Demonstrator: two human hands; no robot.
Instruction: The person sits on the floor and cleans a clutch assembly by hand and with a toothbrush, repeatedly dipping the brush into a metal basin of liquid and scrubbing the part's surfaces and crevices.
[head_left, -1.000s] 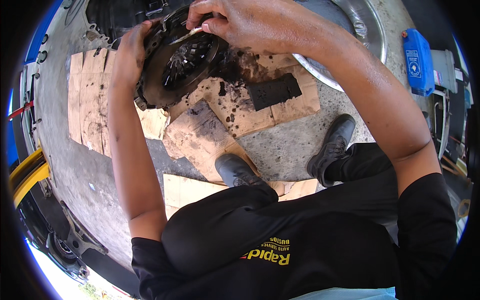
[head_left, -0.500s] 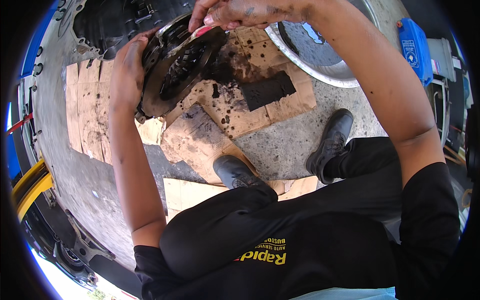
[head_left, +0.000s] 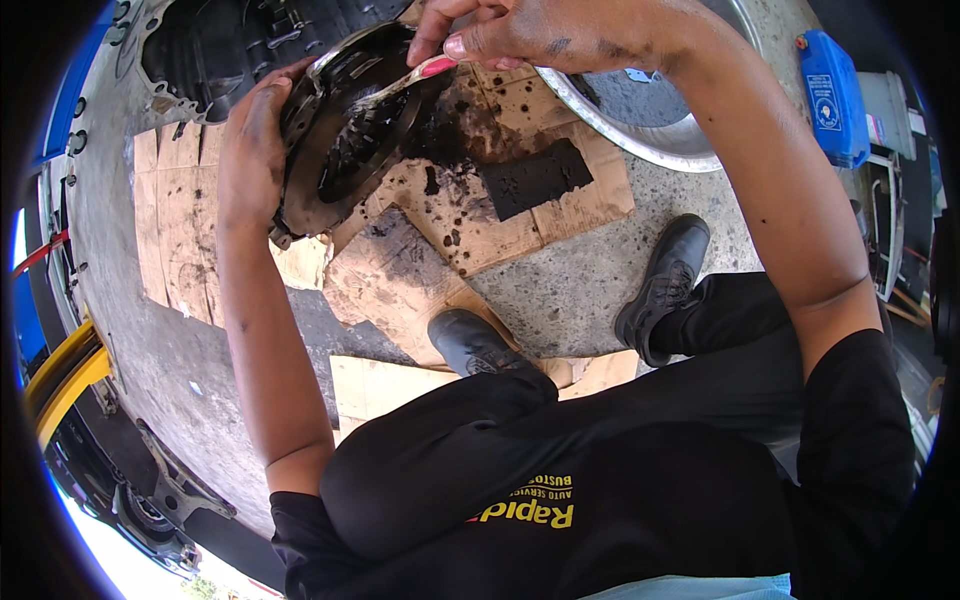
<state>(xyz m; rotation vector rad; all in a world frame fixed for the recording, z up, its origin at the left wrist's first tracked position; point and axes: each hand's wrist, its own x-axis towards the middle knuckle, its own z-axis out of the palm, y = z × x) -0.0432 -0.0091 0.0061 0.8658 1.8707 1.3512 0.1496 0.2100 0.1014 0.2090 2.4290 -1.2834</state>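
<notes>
oil-stained cardboard (head_left: 440, 225), speckled concrete floor (head_left: 570, 290), blue canister (head_left: 830, 95)

You are looking through a single head-worn fisheye camera that points steeply down past your chest and knees to the concrete floor (head_left: 590, 290), with your forearms coming in from about 7 and 4 o'clock. It sits close: your left hand (head_left: 250, 150) at 11 o'clock and right hand (head_left: 540, 30) at 12 o'clock hold the round metal part (head_left: 340, 140) near the top edge, and your shoes (head_left: 665, 285) lie near centre. Straight lines bow toward the dark circular rim, and no second view overlaps this one.
</notes>
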